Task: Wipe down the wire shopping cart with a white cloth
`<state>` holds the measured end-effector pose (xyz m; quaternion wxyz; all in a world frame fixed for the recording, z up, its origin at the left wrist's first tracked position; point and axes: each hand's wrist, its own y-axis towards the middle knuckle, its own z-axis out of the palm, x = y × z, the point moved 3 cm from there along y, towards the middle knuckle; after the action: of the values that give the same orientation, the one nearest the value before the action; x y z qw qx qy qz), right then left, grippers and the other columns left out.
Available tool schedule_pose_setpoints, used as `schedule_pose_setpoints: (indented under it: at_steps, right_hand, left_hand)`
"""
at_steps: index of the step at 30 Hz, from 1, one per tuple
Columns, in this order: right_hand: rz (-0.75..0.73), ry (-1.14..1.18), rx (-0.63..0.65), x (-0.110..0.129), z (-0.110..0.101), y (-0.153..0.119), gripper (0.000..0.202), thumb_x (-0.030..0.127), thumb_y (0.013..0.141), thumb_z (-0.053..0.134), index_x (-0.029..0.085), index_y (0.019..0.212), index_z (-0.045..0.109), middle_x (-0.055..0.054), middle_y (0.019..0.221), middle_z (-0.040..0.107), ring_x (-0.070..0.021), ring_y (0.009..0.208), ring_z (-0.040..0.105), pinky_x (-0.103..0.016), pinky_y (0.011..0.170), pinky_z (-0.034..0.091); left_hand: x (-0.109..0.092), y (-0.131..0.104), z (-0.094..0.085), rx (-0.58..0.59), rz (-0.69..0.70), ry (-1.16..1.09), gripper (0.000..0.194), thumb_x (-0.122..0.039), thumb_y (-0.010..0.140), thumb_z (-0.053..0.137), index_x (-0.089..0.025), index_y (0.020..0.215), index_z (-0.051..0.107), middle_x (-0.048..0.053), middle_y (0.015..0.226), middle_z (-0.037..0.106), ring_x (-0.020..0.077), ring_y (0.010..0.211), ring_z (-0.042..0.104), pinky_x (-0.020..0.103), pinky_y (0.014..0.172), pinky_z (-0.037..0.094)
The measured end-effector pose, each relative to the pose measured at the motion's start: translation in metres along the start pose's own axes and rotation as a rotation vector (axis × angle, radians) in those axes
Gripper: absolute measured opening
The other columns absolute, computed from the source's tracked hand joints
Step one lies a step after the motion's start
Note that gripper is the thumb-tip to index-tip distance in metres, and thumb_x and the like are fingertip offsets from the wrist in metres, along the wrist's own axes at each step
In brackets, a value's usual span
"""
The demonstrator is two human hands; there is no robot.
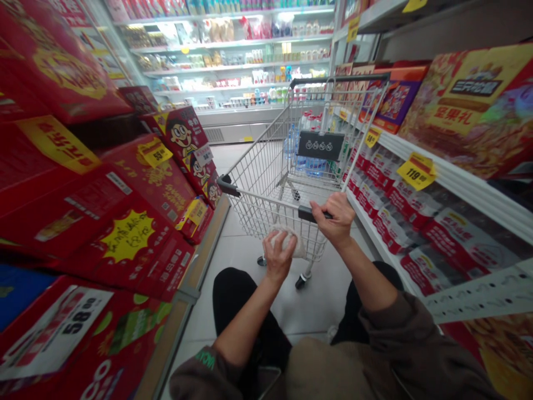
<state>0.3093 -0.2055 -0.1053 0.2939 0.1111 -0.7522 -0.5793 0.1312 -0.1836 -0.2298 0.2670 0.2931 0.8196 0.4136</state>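
Note:
A wire shopping cart (pixel 266 155) stands in the aisle before me, its near end facing my knees. My right hand (pixel 336 218) is closed around the dark corner grip at the cart's near right. Lower and to the left, my left hand (pixel 280 254) holds a pale, crumpled cloth (pixel 297 244) against the wires of the near end. The fingers are curled over the cloth, and part of it shows to their right. A dark panel with round symbols (pixel 320 145) hangs at the cart's far end.
Stacked red gift boxes (pixel 141 228) line the left side. On the right, a white shelf (pixel 458 191) holds snack boxes above and packs of bottles (pixel 385 194) below. A lit refrigerated display (pixel 233 72) spans the back. Bottled water packs (pixel 315 165) show beyond the cart.

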Motion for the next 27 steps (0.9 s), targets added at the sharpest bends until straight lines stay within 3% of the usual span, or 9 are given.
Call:
schedule_pose_setpoints:
  at_steps: [4,7,13,17,20,23,25,27]
  right_hand:
    - [-0.024,0.017,0.001,0.0,-0.003,0.0,0.048,0.034,0.096,0.066,0.025,0.054,0.043,0.004,0.052,0.042,-0.0147,0.06,0.042,-0.038,0.071,0.037]
    - [-0.053,0.015,-0.006,0.0,-0.007,0.001,0.047,0.031,0.095,0.066,0.024,0.054,0.044,0.004,0.051,0.043,-0.0139,0.059,0.042,-0.037,0.07,0.037]
    - [-0.008,0.025,0.033,-0.01,-0.016,0.004,0.049,0.035,0.095,0.066,0.024,0.053,0.044,0.005,0.05,0.043,-0.0132,0.058,0.043,-0.036,0.071,0.039]
    - [-0.019,0.019,0.039,-0.018,-0.026,0.007,0.048,0.035,0.095,0.066,0.024,0.053,0.045,0.005,0.05,0.041,-0.013,0.057,0.042,-0.035,0.068,0.039]
    - [-0.033,0.033,0.044,-0.023,-0.033,0.008,0.046,0.032,0.094,0.067,0.024,0.055,0.046,0.005,0.051,0.042,-0.0127,0.057,0.042,-0.035,0.067,0.039]
    - [-0.049,0.056,0.045,-0.028,-0.038,0.008,0.044,0.029,0.093,0.07,0.024,0.056,0.047,0.006,0.052,0.042,-0.012,0.056,0.042,-0.035,0.068,0.04]
    - [-0.037,0.052,0.053,-0.031,-0.04,0.008,0.045,0.03,0.093,0.07,0.024,0.055,0.046,0.006,0.052,0.041,-0.0124,0.057,0.042,-0.035,0.069,0.04]
    - [-0.015,0.034,0.059,-0.035,-0.041,0.008,0.046,0.033,0.093,0.069,0.024,0.055,0.045,0.006,0.052,0.041,-0.0131,0.058,0.042,-0.036,0.069,0.039]
  left_hand:
    - [-0.004,0.03,-0.017,-0.141,0.074,0.017,0.027,-0.012,0.092,0.063,-0.029,0.106,0.077,0.011,0.117,0.069,0.0295,0.125,0.054,0.049,0.105,0.049]
    - [-0.011,0.045,-0.014,-0.208,0.132,-0.005,0.026,-0.013,0.092,0.066,-0.032,0.105,0.078,0.009,0.115,0.069,0.029,0.127,0.054,0.049,0.107,0.048]
    - [0.007,0.014,0.007,0.013,-0.019,0.041,0.026,-0.01,0.092,0.061,-0.028,0.1,0.078,0.01,0.109,0.072,0.0273,0.113,0.061,0.049,0.097,0.055]
    - [0.012,0.009,-0.002,0.097,-0.015,0.027,0.043,-0.002,0.08,0.061,-0.029,0.109,0.077,0.01,0.117,0.069,0.0298,0.118,0.059,0.051,0.1,0.055]
    - [0.008,0.036,-0.02,0.086,0.049,-0.069,0.061,0.001,0.073,0.061,-0.031,0.124,0.07,0.01,0.138,0.056,0.0302,0.126,0.056,0.05,0.106,0.052]
    - [0.009,0.081,-0.04,0.136,0.014,-0.15,0.085,-0.003,0.072,0.061,-0.026,0.152,0.045,0.016,0.16,0.033,0.0307,0.135,0.052,0.043,0.102,0.056]
    - [0.011,0.111,-0.047,0.305,-0.032,-0.136,0.096,-0.005,0.069,0.064,-0.023,0.158,0.034,0.017,0.157,0.038,0.0327,0.137,0.052,0.039,0.094,0.058]
    - [0.011,0.131,-0.051,0.458,-0.067,-0.097,0.082,-0.01,0.069,0.07,-0.023,0.147,0.049,0.012,0.14,0.054,0.0291,0.117,0.064,0.037,0.089,0.059]
